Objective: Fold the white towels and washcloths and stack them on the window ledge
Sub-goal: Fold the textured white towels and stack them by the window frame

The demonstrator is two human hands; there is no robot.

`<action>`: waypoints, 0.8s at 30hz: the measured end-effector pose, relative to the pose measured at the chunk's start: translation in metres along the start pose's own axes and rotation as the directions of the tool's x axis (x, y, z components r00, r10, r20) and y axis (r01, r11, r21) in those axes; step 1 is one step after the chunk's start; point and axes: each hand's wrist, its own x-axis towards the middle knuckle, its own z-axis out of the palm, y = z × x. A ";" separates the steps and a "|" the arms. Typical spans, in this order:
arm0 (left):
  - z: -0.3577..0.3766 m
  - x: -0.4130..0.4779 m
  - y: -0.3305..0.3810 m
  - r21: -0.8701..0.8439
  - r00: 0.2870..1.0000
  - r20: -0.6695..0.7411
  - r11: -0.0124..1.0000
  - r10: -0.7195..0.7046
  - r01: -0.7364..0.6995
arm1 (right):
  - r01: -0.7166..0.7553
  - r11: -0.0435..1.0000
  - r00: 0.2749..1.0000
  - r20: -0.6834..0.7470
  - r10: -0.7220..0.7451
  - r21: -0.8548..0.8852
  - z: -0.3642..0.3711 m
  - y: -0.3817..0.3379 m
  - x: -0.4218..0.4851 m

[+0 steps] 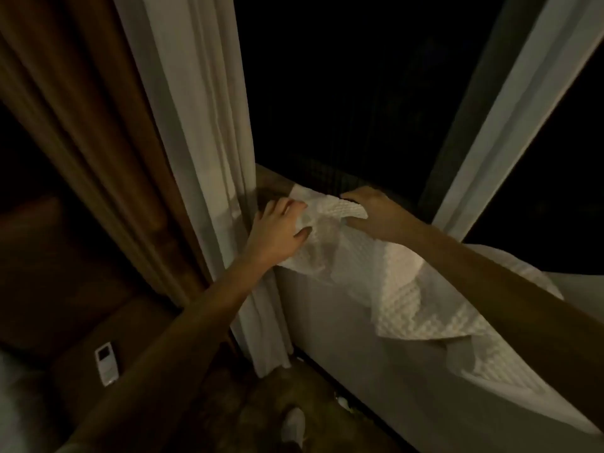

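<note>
Your left hand (277, 232) and right hand (369, 212) pinching white towel (405, 299) on window ledge (271, 179), curtain (202, 152) crowding ledge's left end, remote (107, 363) below

A dimly lit bedroom or hotel-type room at night. A white sheer curtain (196, 125) hangs beside a heavier brown drape (98, 132) at a large dark window (343, 86) with a wooden ledge (271, 179). Lower left, a small white remote control (107, 363) lies on a dark wooden surface (75, 371). A white waffle-weave towel (408, 305) drapes over the ledge.
</note>
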 end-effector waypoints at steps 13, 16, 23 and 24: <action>0.050 -0.013 -0.067 -0.429 0.979 0.144 0.882 -0.147 0.195 | -0.012 1.000 0.975 0.220 0.010 0.005 0.040 0.013 0.073; 0.050 -0.015 -0.079 -0.607 0.971 0.219 0.765 -0.102 0.217 | -0.105 0.994 0.971 0.220 0.095 0.033 0.042 0.018 0.076; 0.050 -0.002 -0.070 -0.850 0.948 0.301 0.422 -0.101 0.315 | -0.136 0.991 0.948 0.290 0.131 -0.004 0.041 0.028 0.083; 0.048 0.003 -0.068 -0.865 0.951 0.300 0.396 -0.080 0.307 | -0.131 0.991 0.942 0.311 0.123 0.006 0.040 0.029 0.083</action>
